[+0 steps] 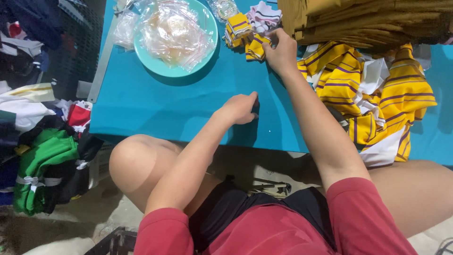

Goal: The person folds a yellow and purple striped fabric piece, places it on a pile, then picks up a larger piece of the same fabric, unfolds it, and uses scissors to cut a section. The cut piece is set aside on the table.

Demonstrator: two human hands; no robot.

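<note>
Right hand (282, 49) is out at the far side of the teal counter (155, 108), fingers bent down onto a small folded piece of yellow fabric with purple stripes (256, 47); the grip looks pinched on its near edge, though the fingertips are partly hidden by the hand itself. That striped piece lies touching a second folded yellow one (237, 28), with a white and pink folded bit (264, 15) just behind them. Left hand (239, 108) sits lower on the counter, near the front edge, loosely curled, fingertips pressed to the bare teal surface, nothing in its grip. To the left of the small pieces, a pale turquoise plate (207, 26) carries a heap of clear plastic bags (172, 30), and a few more of those bags lie off the plate's left rim. On the right side, a rumpled yellow garment with purple and white stripes (377, 94) sprawls over the counter and droops past its front edge, well beside the right forearm. Behind it, a stack of folded mustard cloth (368, 19). Down on the floor at left, a jumble of green, red, white and dark clothing (42, 156)
</note>
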